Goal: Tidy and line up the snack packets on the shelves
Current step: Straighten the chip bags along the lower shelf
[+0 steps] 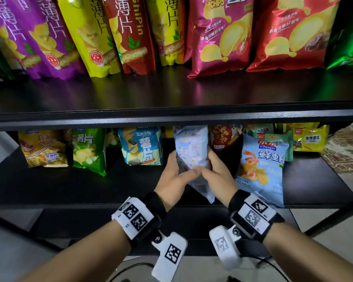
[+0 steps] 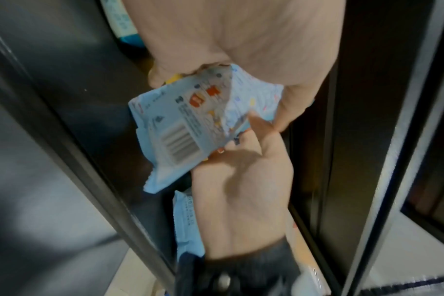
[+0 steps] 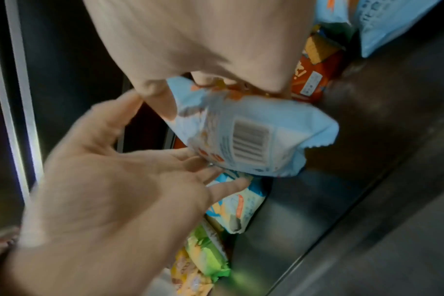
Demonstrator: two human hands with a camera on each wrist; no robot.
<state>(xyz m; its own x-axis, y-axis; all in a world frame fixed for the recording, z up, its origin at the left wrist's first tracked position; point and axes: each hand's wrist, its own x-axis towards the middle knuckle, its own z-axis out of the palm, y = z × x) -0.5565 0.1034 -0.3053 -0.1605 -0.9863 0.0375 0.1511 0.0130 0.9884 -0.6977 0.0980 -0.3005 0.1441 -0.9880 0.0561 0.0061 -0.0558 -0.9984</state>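
Gripping a pale blue packet point(image 1: 192, 151) on the lower shelf point(image 1: 90, 186), both left hand point(image 1: 174, 180) and right hand point(image 1: 218, 176) had fingers curled round it.

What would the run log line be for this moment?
step: straightening | left hand and right hand: both hold pale blue packet | place: lower shelf | packet back faces out

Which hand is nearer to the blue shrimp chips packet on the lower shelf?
Right. The right hand is just beside the shrimp packet; the left hand is farther, beyond the held pale packet.
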